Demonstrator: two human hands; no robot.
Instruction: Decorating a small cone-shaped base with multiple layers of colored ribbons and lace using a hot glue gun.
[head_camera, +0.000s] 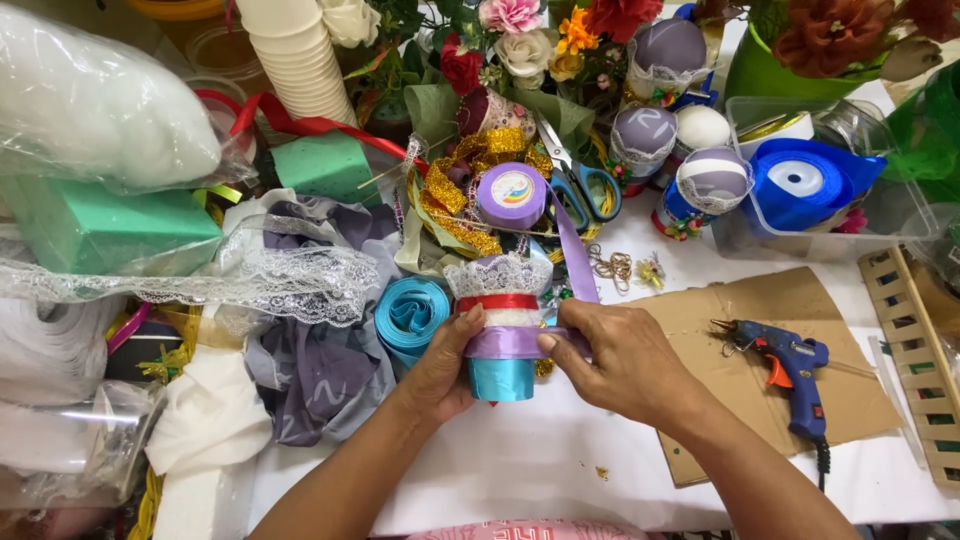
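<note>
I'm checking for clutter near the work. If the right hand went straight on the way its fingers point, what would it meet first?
The right hand points left along the lilac satin ribbon band around the small decorated cup. It already touches that; next would probably be the left hand gripping the cup's other side.

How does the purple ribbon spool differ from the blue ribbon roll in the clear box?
The purple ribbon spool lies on the cluttered table among gold tinsel; the blue ribbon roll sits inside a clear plastic box. The purple spool looks smaller and trails a strand toward the hands; the blue roll looks broader and stays mostly wound. Both show a round core.
</note>
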